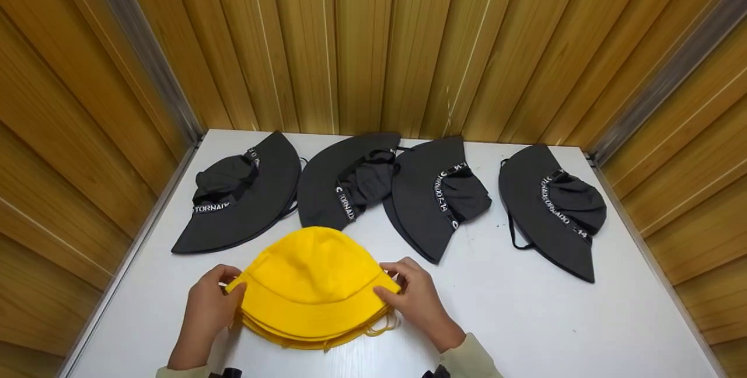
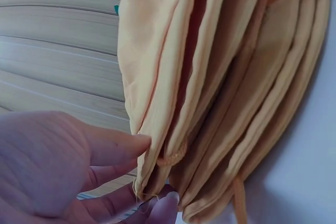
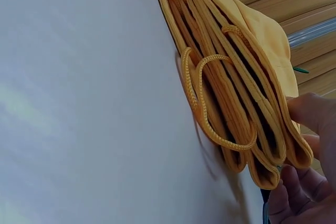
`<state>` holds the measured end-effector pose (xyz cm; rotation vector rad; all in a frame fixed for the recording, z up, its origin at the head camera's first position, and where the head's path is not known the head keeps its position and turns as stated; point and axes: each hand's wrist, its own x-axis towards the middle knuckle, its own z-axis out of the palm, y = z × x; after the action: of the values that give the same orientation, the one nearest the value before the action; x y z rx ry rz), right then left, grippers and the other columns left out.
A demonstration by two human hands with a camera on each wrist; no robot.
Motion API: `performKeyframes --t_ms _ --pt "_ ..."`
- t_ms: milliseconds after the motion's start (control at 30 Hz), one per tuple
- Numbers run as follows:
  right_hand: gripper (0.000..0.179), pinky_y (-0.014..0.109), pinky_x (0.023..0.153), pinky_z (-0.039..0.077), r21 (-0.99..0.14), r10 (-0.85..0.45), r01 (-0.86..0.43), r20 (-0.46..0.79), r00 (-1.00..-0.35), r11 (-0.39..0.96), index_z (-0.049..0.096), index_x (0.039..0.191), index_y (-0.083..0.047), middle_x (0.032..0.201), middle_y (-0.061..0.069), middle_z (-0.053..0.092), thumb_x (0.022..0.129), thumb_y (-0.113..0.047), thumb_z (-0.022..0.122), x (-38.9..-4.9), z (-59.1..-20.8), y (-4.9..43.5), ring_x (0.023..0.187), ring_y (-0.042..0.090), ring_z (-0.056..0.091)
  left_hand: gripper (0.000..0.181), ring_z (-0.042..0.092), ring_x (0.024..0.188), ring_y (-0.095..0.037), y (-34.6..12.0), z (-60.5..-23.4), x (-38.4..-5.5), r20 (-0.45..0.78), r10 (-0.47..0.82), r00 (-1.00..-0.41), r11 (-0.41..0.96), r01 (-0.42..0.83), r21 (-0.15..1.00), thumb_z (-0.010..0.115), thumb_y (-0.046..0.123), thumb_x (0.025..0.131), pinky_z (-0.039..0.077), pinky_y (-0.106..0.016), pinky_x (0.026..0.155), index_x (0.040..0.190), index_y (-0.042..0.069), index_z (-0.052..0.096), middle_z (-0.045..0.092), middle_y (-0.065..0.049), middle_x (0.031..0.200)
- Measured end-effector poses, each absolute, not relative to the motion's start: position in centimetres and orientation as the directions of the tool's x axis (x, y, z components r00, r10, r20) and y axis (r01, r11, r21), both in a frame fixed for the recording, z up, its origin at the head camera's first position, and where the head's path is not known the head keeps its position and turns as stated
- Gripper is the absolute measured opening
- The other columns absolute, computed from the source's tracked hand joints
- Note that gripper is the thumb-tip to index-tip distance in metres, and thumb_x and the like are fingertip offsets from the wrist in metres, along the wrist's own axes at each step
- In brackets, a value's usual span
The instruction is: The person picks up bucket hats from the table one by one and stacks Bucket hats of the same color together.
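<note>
A yellow bucket hat (image 1: 318, 276), folded flat with its crown pointing away, tops a small stack of yellow hats (image 3: 215, 95) near the front of the table. My left hand (image 1: 211, 302) pinches the left end of its brim between thumb and fingers. At the right end, my right hand (image 1: 417, 296) grips the brim the same way, thumb on top. Layered brim edges (image 2: 252, 103) fan out below in the left wrist view. A yellow cord (image 3: 207, 114) loops from the stack's right side. How many layers each hand holds cannot be told.
Behind the stack, dark bucket hats with lettered bands lie folded in a row: one at the left (image 1: 262, 203), two touching in the middle (image 1: 321, 185) (image 1: 414, 191), one at the right (image 1: 525, 203). Wood-patterned panels (image 1: 362, 45) enclose the white table (image 1: 525, 325).
</note>
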<state>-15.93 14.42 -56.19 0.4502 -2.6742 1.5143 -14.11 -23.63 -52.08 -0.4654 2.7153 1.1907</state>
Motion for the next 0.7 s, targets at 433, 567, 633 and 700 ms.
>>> performKeyframes --t_ms 433,567,633,700 --pt "0.041 0.022 0.075 0.055 -0.805 -0.269 -0.271 0.144 -0.952 0.527 0.073 0.124 -0.012 0.102 0.003 0.063 0.089 -0.032 0.081 -16.3 -55.9 14.6 0.082 0.009 0.059 0.039 0.051 0.117 -0.047 -20.0 -50.9 -14.0 -0.056 -0.202 -0.978 0.826 -0.201 0.526 0.059 0.001 0.095 0.048 -0.060 0.099 0.133 -0.001 0.059 0.056 -0.028 0.129" --pt "0.040 0.028 0.079 0.056 -0.807 -0.262 -0.264 0.141 -0.955 0.529 0.073 0.123 -0.011 0.107 0.007 0.065 0.091 -0.034 0.079 -16.7 -54.9 15.1 0.089 0.017 0.061 0.046 0.041 0.136 -0.045 -17.0 -50.4 -14.0 0.127 -0.090 -0.988 0.867 -0.015 0.498 0.061 -0.002 0.092 0.038 -0.062 0.113 0.137 0.005 0.059 0.051 -0.022 0.140" --pt "0.038 0.030 0.080 0.056 -0.808 -0.241 -0.256 0.146 -0.959 0.531 0.074 0.122 -0.010 0.108 0.011 0.066 0.091 -0.032 0.078 -17.0 -54.3 15.5 0.091 0.021 0.062 0.047 0.035 0.145 -0.041 -15.4 -50.3 -14.1 0.195 0.020 -0.981 0.882 0.109 0.459 0.065 0.005 0.093 0.033 -0.061 0.119 0.139 0.009 0.059 0.049 -0.017 0.147" --pt "0.036 0.031 0.080 0.056 -0.804 -0.209 -0.242 0.150 -0.966 0.544 0.074 0.120 -0.008 0.108 0.013 0.066 0.092 -0.030 0.078 -17.6 -53.6 16.0 0.092 0.024 0.062 0.050 0.028 0.152 -0.039 -13.9 -50.5 -14.3 0.224 0.141 -0.964 0.883 0.225 0.413 0.069 0.018 0.095 0.026 -0.061 0.124 0.144 0.014 0.057 0.044 -0.013 0.156"
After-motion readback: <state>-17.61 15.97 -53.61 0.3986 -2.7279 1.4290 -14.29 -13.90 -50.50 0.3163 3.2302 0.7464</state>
